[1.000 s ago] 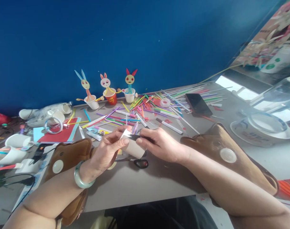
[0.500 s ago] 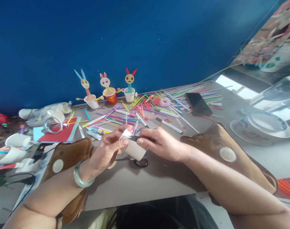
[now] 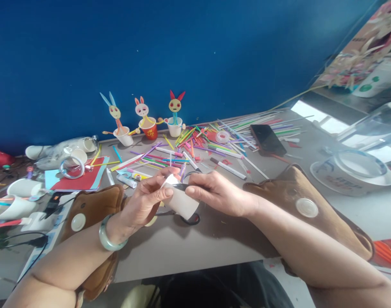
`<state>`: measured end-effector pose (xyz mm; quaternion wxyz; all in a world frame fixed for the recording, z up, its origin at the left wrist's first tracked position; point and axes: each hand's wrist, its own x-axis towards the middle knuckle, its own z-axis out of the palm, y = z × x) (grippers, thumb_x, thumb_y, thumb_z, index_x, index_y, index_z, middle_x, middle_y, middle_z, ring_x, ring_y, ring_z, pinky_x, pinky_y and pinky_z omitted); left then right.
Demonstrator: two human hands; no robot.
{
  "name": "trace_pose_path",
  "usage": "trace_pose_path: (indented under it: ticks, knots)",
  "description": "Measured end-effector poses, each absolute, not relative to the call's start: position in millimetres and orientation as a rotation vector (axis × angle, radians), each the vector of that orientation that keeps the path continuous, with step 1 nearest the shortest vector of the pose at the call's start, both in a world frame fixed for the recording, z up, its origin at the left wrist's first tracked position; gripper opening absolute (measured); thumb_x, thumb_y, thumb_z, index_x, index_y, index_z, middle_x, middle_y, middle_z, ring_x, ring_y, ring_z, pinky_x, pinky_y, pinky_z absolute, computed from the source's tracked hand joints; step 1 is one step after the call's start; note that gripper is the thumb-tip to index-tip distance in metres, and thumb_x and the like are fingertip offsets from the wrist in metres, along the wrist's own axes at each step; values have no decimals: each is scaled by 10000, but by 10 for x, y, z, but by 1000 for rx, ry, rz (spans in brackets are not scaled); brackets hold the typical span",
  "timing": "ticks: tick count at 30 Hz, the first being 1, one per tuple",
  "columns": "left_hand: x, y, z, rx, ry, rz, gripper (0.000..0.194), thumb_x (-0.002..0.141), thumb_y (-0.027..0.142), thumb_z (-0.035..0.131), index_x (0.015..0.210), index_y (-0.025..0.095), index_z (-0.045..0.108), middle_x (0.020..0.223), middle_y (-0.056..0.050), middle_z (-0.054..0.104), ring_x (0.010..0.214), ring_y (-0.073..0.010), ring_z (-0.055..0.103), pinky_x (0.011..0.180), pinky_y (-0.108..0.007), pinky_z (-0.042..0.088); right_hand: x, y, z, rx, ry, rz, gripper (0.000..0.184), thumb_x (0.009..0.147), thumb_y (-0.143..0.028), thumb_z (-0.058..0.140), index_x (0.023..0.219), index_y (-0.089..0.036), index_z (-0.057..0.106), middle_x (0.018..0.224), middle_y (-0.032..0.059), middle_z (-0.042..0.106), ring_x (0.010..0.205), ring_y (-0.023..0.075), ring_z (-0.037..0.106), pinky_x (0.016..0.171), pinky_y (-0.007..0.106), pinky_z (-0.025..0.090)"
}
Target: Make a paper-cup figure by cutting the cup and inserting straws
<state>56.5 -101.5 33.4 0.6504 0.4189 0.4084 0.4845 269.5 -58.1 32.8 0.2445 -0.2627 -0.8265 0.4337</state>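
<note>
My left hand (image 3: 150, 194) is closed around a white paper cup (image 3: 184, 204), which lies tilted with its base towards the lower right. Thumb and fingers pinch it near its upper left end. My right hand (image 3: 217, 192) grips a dark, narrow tool (image 3: 180, 187) whose tip rests against the cup; its kind is mostly hidden by my fingers. Below the cup, a pair of scissors with black handles (image 3: 192, 220) lies on the table, partly covered.
Three rabbit figures in paper cups (image 3: 149, 129) stand at the blue wall. Colourful sticks and markers (image 3: 229, 168) litter the table, with a phone (image 3: 267, 140) to their right. Brown cushions (image 3: 301, 205) lie either side. Coloured paper (image 3: 86, 176) and tape are at left.
The cup has turned and dropped slightly towards the lower right. Both hands keep nearly the same place and grip.
</note>
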Motion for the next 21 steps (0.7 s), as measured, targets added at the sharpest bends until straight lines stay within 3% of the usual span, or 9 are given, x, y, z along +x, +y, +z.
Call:
trace_pose_path:
  ticks: [5, 13, 21]
  knots:
    - [570, -1003, 351, 957, 912, 1096, 213, 699, 248, 834, 584, 184, 666, 724, -38, 664, 908, -228, 632, 733, -280, 507, 2693, -573, 313, -715, -2253, 1190, 424, 1019, -494, 448, 735, -179, 474, 649, -54, 406, 604, 79, 367, 566, 216, 329]
    - [527, -984, 356, 915, 900, 1056, 114, 703, 241, 835, 729, 179, 744, 746, -24, 687, 687, -142, 592, 642, -244, 497, 2672, -554, 270, -698, -2182, 1222, 459, 1018, -530, 421, 710, -189, 435, 633, -55, 374, 590, 82, 345, 550, 219, 312]
    - [473, -940, 399, 908, 868, 999, 78, 708, 215, 793, 742, 163, 745, 858, -46, 727, 642, -123, 590, 565, -216, 466, 2751, -421, 174, -591, -2270, 890, 368, 989, -483, 506, 790, -174, 524, 612, -55, 410, 542, 75, 344, 513, 218, 282]
